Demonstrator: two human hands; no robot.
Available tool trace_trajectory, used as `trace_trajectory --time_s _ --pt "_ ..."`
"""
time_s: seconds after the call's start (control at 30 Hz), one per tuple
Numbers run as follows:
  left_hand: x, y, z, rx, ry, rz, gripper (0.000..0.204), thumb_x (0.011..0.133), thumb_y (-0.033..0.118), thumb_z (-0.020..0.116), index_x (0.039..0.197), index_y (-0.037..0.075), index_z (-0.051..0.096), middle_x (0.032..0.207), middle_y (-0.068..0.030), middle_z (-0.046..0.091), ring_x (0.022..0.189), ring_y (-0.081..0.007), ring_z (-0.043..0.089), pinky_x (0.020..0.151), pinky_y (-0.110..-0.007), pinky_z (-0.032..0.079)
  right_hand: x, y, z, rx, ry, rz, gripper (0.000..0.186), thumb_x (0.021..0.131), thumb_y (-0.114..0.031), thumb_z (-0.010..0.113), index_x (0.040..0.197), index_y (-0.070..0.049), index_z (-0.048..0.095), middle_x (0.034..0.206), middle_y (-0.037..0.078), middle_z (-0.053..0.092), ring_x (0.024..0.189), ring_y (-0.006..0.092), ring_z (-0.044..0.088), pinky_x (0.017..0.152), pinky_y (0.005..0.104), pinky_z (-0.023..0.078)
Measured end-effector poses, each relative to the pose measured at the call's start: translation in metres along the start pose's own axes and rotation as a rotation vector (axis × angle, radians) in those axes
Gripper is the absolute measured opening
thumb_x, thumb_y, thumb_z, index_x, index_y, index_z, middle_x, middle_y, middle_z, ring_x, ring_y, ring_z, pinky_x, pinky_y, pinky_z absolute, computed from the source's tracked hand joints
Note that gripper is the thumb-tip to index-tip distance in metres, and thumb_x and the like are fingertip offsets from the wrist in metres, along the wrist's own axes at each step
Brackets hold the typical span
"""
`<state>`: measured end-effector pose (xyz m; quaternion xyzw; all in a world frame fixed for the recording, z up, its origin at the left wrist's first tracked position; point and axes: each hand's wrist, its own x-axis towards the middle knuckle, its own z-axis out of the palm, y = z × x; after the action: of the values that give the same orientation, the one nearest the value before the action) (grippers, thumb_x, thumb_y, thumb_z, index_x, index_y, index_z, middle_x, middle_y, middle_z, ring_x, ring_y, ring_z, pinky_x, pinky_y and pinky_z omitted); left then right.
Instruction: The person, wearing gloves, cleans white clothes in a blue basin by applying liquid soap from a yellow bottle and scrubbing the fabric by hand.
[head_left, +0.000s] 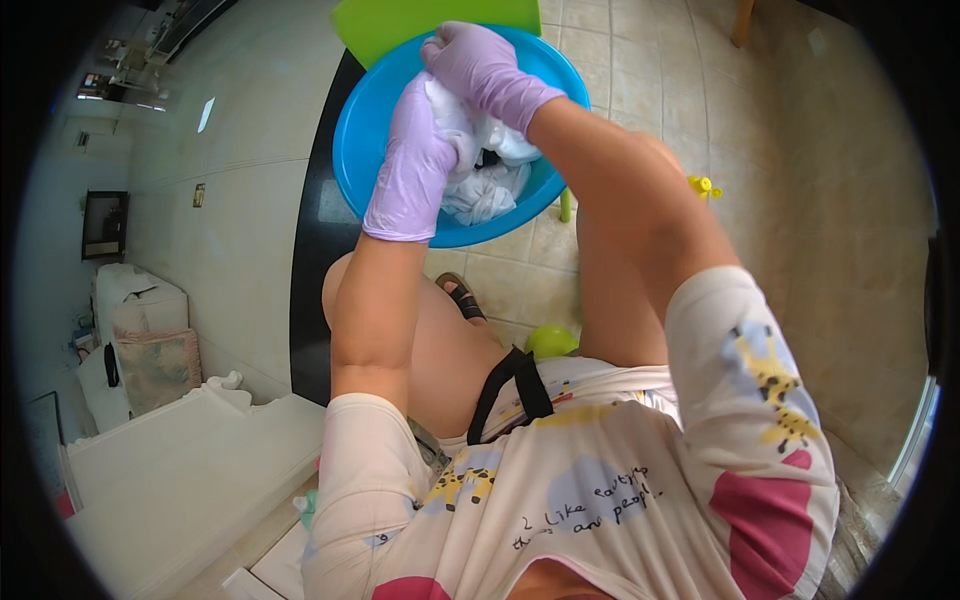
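A round blue basin (355, 160) stands ahead of me with bunched white cloth (490, 195) lying in it. My left hand (415, 150), in a light purple glove, grips part of the white cloth above the basin's left side. Gloved the same way, my right hand (475, 65) is closed in a fist at the far side, against the same cloth just beyond the left hand. The cloth bunches between the two hands, and their fingertips are mostly hidden. A small dark patch (488, 158) shows among the folds. I cannot make out what garment the cloth is.
A bright green flat panel (430, 22) shows behind the basin, and a green leg (565, 206) below its right rim. A yellow object (705, 187) lies on the tiled floor to the right. A round lime-green thing (550, 342) is between my legs. A white cabinet (180, 490) stands at left.
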<state>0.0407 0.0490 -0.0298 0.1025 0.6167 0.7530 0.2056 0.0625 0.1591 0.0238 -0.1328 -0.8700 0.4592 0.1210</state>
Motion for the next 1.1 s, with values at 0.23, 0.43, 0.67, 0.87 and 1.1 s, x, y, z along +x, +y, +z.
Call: trace_trajectory --time_s 0.23,0.43,0.67,0.87,1.1 --pt "0.033 -0.010 -0.104 -0.921 -1.066 -0.100 0.033 0.095 0.031 0.036 0.101 0.005 0.056 0.099 -0.0086 0.061 0.090 -0.0186 0.059 0.080 -0.034 0.048 -0.078 -0.054 0.022 -0.235 -0.295 -0.597 0.021 0.078 -0.029 0.053 0.074 -0.012 0.065 0.069 0.012 0.063 0.069 0.0321 0.063 0.066 0.0401 0.051" --pt "0.015 -0.022 -0.014 0.216 -0.045 0.116 0.032 0.095 0.018 0.032 0.113 0.001 0.052 0.110 -0.0106 0.059 0.095 -0.0189 0.059 0.086 -0.030 0.045 -0.011 -0.005 -0.008 -0.073 -0.044 -0.088 0.030 0.084 -0.034 0.051 0.086 -0.007 0.064 0.085 0.014 0.066 0.081 0.0312 0.063 0.075 0.0377 0.050" --pt "-0.012 -0.011 -0.050 -0.046 -0.430 0.138 0.036 0.096 0.025 0.032 0.120 0.002 0.048 0.117 -0.0144 0.056 0.105 -0.0222 0.056 0.091 -0.033 0.044 -0.071 -0.034 0.022 -0.471 -0.298 -0.517 0.020 0.077 -0.027 0.054 0.083 -0.011 0.065 0.079 0.016 0.065 0.076 0.0327 0.064 0.070 0.0396 0.051" --pt "0.022 -0.030 -0.027 0.750 -0.104 0.547 0.031 0.097 0.023 0.031 0.114 0.005 0.051 0.114 -0.0124 0.056 0.102 -0.0208 0.055 0.090 -0.034 0.044 -0.006 -0.003 -0.008 -0.007 0.040 -0.113 0.028 0.083 -0.033 0.051 0.087 -0.010 0.065 0.082 0.013 0.066 0.078 0.0308 0.064 0.073 0.0382 0.051" --pt "0.031 -0.041 -0.072 -0.510 -0.390 0.093 0.021 0.097 0.021 0.035 0.099 0.009 0.051 0.098 -0.0050 0.056 0.087 -0.0144 0.054 0.081 -0.032 0.045 -0.045 -0.020 0.051 -0.464 -0.040 -0.531 0.015 0.077 -0.024 0.055 0.082 -0.017 0.067 0.084 0.007 0.067 0.076 0.0339 0.064 0.068 0.0411 0.051"
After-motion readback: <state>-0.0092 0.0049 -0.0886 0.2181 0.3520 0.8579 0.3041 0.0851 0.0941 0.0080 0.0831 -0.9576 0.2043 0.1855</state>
